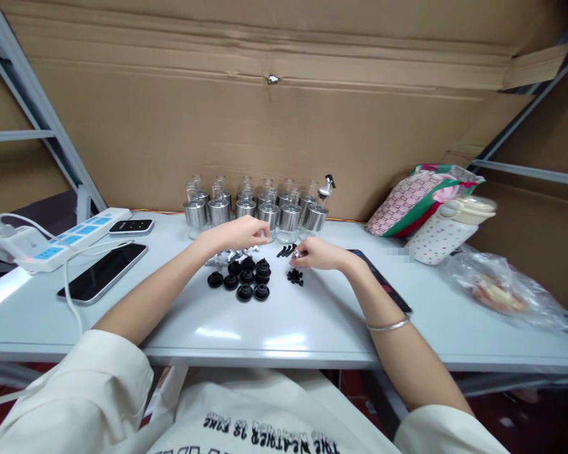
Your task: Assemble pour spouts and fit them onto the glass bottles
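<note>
In the head view, the right hand (319, 253) pinches a silver piece (296, 253) near the black bits (295, 276) on the table (312, 321), while the left hand (246, 233) curls above the spouts (239, 255), its grip impossible to tell, so picking parts seems in hand and the next move likely calls for fine alignment.

This was a small workshop, seemingly an assembly station: a bench (303, 325) stood within a grey metal frame (40, 88) walled by cardboard sheets (208, 126). Steel-clad glass bottles (267, 215) stood in rows along its back edge, loose black caps (247, 276) lay grouped before them, and a power strip (78, 241) ran by the left edge.
</note>
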Tool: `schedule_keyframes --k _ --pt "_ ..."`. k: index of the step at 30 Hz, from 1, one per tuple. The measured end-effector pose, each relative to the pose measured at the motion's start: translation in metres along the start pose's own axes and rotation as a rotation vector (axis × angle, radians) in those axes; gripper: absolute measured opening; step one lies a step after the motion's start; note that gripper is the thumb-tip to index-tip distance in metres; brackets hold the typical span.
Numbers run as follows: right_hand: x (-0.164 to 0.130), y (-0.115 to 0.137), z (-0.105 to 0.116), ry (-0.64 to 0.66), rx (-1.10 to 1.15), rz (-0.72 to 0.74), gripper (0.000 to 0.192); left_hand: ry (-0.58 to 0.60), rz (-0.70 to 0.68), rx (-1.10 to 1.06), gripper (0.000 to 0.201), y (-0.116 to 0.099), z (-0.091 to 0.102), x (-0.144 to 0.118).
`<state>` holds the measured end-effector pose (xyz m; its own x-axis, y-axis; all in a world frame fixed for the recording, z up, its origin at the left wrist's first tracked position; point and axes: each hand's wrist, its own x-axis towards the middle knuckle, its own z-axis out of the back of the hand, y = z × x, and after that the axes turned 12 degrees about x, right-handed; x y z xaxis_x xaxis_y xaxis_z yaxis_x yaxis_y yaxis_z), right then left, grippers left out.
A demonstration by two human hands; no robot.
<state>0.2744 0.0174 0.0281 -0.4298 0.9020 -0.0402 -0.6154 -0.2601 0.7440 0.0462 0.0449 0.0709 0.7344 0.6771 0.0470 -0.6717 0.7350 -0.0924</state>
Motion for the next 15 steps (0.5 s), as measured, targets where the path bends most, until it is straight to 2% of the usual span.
schedule_keyframes --k 2,5,8,12,15 --pt "-0.002 0.008 0.002 -0.043 0.08 0.049 0.027 -0.005 -0.019 -0.003 0.024 -0.001 0.0 -0.001" --pt "-0.003 0.023 -0.004 -0.281 0.254 0.21 0.043 -0.018 -0.046 0.012 0.036 -0.008 0.0 -0.002" --pt "0.001 0.034 -0.015 -0.412 0.538 0.224 0.05 -0.049 -0.05 0.102 0.045 -0.019 -0.003 -0.003" --pt "0.005 0.04 -0.025 -0.48 0.854 0.234 0.052 -0.287 -0.046 0.433 0.038 -0.028 -0.014 0.001" --pt "0.003 0.043 -0.026 -0.433 1.082 0.213 0.053 -0.426 -0.067 0.577 0.038 -0.025 -0.02 0.003"
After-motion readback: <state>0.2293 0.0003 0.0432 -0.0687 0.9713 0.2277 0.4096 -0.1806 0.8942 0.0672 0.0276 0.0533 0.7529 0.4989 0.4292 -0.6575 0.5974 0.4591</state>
